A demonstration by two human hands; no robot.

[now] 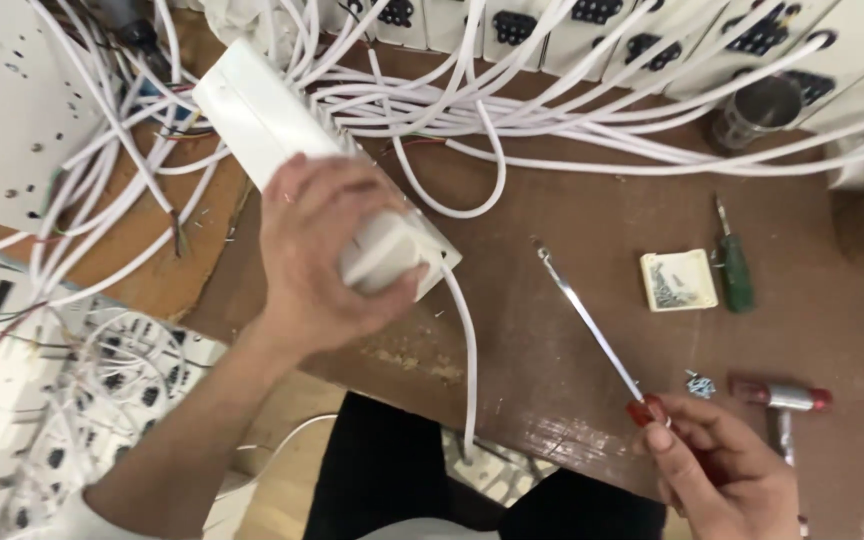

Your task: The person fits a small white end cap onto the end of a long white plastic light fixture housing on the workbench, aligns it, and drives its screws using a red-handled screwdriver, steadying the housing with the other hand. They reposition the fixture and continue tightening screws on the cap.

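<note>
- Left hand (327, 265): clenched over the near end of a long white plastic power strip housing (272, 130), fingers wrapped across its top and end. The housing is held tilted above the bench (552, 330), its far end pointing up-left.
- A white round cable (467, 350) leaves the gripped end of the housing and hangs down past the bench's front edge.
- Right hand (722, 470): closed on the red handle of a screwdriver (592, 325); the thin bright metal shaft runs up-left over the bench, tip in the open, well apart from the housing.
- Just beside the right hand: a few small loose screws (699, 384) and a tool with a red and silver handle (782, 397) lying flat.
- Farther out: a small square cream cardboard box (679, 280), open, holding small metal pieces; touching or just beside its right edge, a green-handled screwdriver (734, 265).
- Bench surface: brown, worn, scuffed pale near the front edge.
- Back of bench: a tangle of white cables (552, 110), a row of white socket units with black openings (592, 20), and a small metal cup (757, 110).
- Left: a white perforated panel (2, 110); below the bench, a heap of more white socket units (52, 400).
</note>
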